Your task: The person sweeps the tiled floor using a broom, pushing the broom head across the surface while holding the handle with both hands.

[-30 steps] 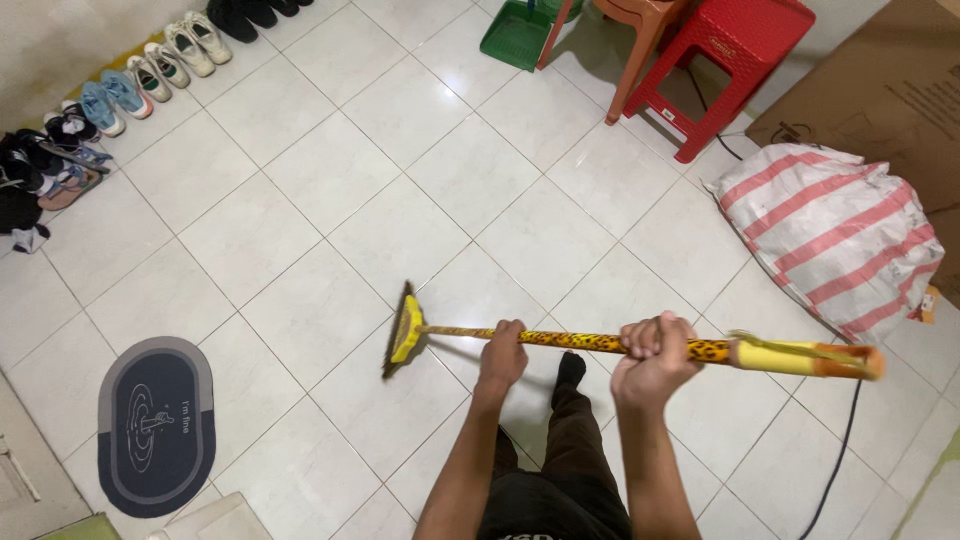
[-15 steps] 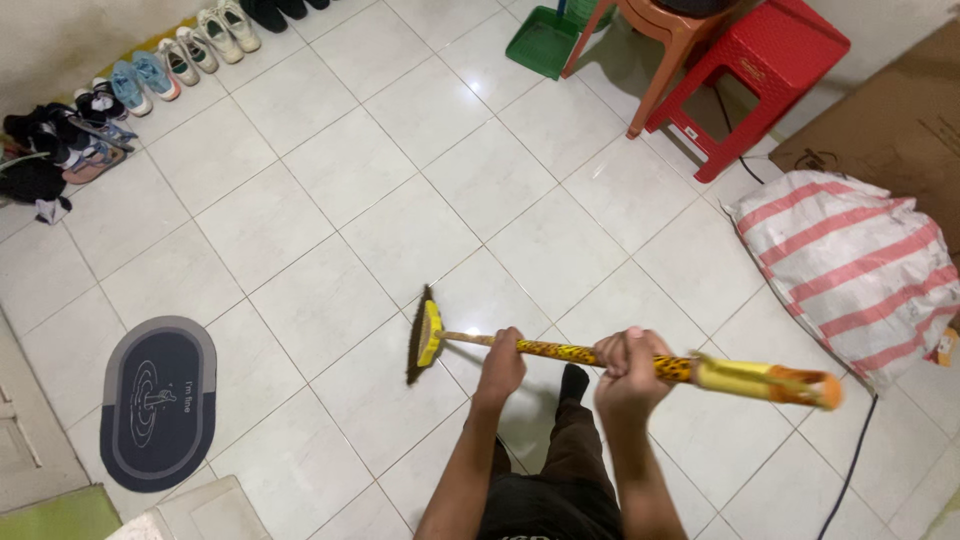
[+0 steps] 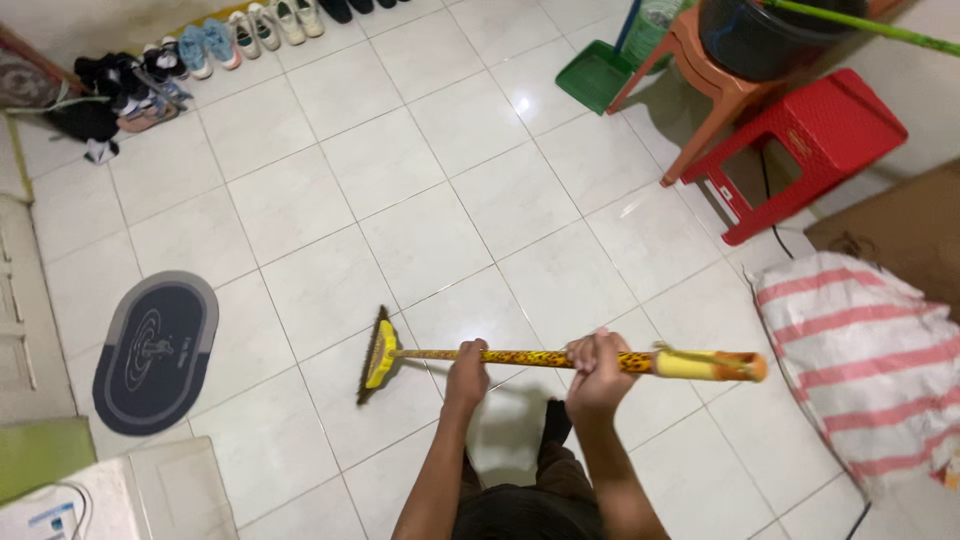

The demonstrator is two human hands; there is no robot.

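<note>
the broom (image 3: 520, 356) has travelled since a second ago: its head sat further along the white tile floor (image 3: 420, 170) then, and now the dark bristles rest on a tile nearer the oval grey door mat (image 3: 155, 350), while the view has swung so that the orange stool and red stool show fully at the top right. the yellow end of the handle, which pointed well out to the person's right before, is now drawn in closer to the body. i read that as one sweeping stroke carried through across this patch of floor, with the bristles still down on the tiles.

the left hand (image 3: 468, 366) is wrapped around the spotted yellow-and-brown shaft, fingers curled fully over it, nearer the broom head. the right hand (image 3: 598, 360) is closed round the same shaft just short of the plain yellow end cap, knuckles up. both grips are pressed tight on the handle, with no gap showing between fingers and stick. the two hands sit apart, a stretch of bare shaft between them.

the broom lies nearly level across the person's front, head to their left, touching the floor. a green dustpan (image 3: 597, 76) leans near the orange stool (image 3: 700, 95); the red stool (image 3: 800, 150) stands beside it. a striped red-and-white sack (image 3: 860, 370) lies to the right, and shoes (image 3: 200, 45) line the far wall.
</note>
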